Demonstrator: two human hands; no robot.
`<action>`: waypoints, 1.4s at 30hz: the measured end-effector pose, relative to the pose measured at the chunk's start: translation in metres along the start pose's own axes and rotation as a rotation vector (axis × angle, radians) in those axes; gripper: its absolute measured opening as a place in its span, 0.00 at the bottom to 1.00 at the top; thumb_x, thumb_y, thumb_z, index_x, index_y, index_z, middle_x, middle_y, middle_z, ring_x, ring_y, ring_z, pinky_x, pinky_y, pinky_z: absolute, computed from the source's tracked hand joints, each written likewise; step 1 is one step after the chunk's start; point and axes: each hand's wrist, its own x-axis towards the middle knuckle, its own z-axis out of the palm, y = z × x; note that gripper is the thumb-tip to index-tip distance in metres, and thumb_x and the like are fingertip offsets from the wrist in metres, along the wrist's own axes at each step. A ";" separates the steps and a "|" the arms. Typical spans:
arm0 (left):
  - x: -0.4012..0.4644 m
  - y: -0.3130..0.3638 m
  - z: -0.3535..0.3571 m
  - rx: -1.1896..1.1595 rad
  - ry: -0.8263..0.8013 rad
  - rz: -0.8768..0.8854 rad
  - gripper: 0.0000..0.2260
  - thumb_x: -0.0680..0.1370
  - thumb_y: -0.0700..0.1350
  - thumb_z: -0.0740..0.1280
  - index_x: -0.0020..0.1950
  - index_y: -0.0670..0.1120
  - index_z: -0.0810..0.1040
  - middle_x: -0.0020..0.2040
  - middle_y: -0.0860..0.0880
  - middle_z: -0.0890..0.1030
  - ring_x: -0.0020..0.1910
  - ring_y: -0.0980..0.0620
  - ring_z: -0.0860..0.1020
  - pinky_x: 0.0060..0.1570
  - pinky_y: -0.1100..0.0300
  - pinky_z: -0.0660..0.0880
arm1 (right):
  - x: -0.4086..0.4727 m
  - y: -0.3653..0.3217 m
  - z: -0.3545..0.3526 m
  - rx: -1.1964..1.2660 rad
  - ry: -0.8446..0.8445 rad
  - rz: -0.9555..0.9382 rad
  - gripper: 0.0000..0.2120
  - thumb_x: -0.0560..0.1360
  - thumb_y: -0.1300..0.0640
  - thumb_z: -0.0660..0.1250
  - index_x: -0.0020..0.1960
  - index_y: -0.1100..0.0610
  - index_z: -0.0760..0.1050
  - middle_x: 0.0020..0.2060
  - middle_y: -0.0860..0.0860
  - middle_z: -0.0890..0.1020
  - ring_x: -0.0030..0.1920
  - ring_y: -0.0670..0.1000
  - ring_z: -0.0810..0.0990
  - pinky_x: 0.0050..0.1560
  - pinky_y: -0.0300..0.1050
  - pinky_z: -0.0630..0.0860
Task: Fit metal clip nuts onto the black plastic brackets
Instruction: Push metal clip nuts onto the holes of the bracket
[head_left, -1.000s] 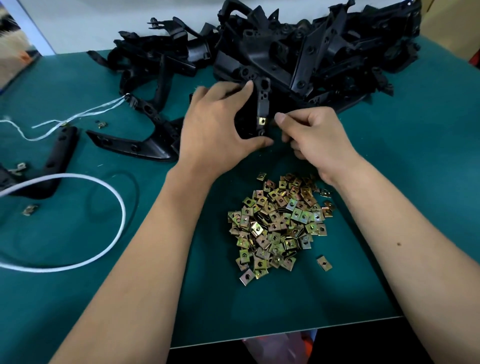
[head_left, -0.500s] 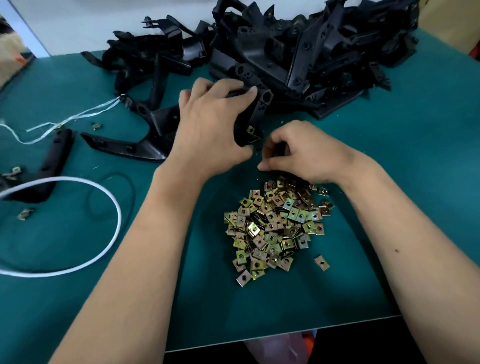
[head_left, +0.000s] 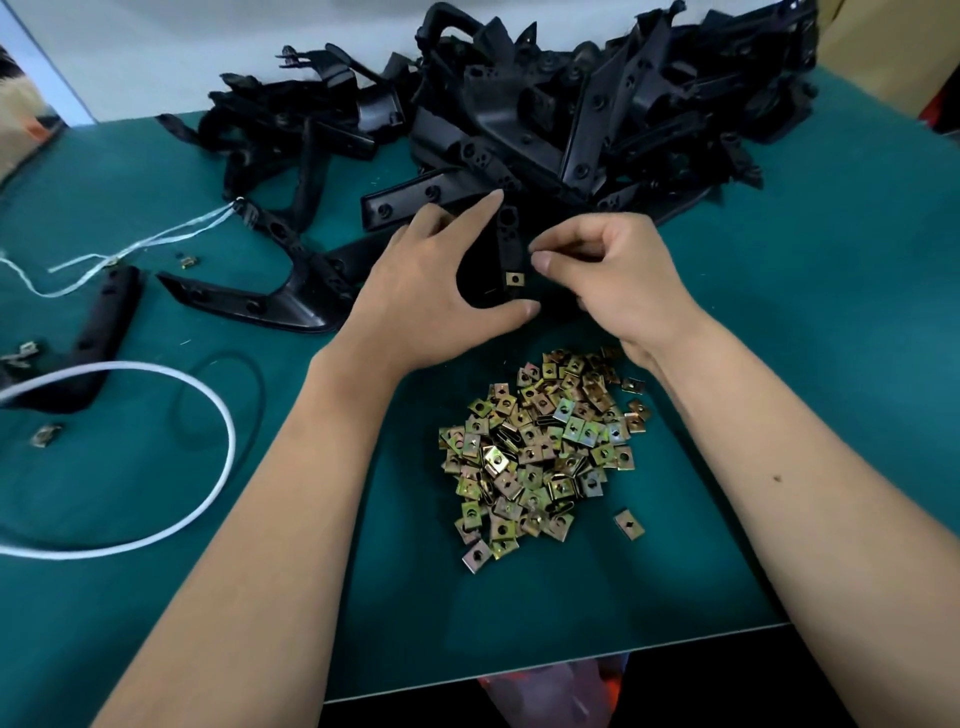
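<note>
My left hand (head_left: 431, 291) grips a black plastic bracket (head_left: 508, 243) and holds it upright on the green table. One brass-coloured clip nut (head_left: 514, 279) sits on the bracket's lower end. My right hand (head_left: 613, 280) is just right of the bracket with fingers curled, thumb and forefinger pinched together near its edge. The pinch looks closed on a small clip nut, but the fingers hide it. A pile of loose clip nuts (head_left: 540, 447) lies right below both hands. A big heap of black brackets (head_left: 571, 114) fills the back.
A single clip nut (head_left: 628, 524) lies right of the pile. On the left are two separate brackets (head_left: 249, 301) (head_left: 98, 322), a white cord loop (head_left: 156, 525), white string (head_left: 130, 249) and a stray nut (head_left: 47, 434). The table's front edge (head_left: 571, 670) is near.
My right hand dipped to the clip nut pile, then rose back beside the bracket with fingers pinched. My left hand turned the bracket upright again, showing its fitted nut.
</note>
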 end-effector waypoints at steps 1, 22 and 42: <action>0.000 0.000 0.000 -0.022 -0.009 0.002 0.44 0.69 0.71 0.70 0.82 0.61 0.58 0.67 0.51 0.70 0.69 0.49 0.70 0.67 0.56 0.69 | 0.000 0.000 0.002 0.019 0.028 0.006 0.05 0.75 0.59 0.75 0.45 0.49 0.85 0.34 0.41 0.85 0.34 0.36 0.78 0.35 0.30 0.71; -0.002 0.003 0.003 -0.091 0.008 0.070 0.44 0.69 0.68 0.74 0.81 0.59 0.61 0.65 0.51 0.72 0.66 0.52 0.71 0.66 0.56 0.71 | 0.002 -0.005 -0.001 0.398 0.040 0.142 0.05 0.77 0.67 0.71 0.50 0.62 0.84 0.32 0.51 0.83 0.27 0.45 0.65 0.28 0.38 0.61; -0.003 0.005 0.002 -0.104 0.042 0.126 0.46 0.66 0.68 0.77 0.81 0.59 0.63 0.63 0.51 0.72 0.64 0.53 0.72 0.67 0.52 0.72 | -0.001 -0.010 -0.001 0.477 0.039 0.195 0.05 0.75 0.68 0.73 0.46 0.59 0.81 0.30 0.48 0.79 0.26 0.44 0.68 0.25 0.36 0.62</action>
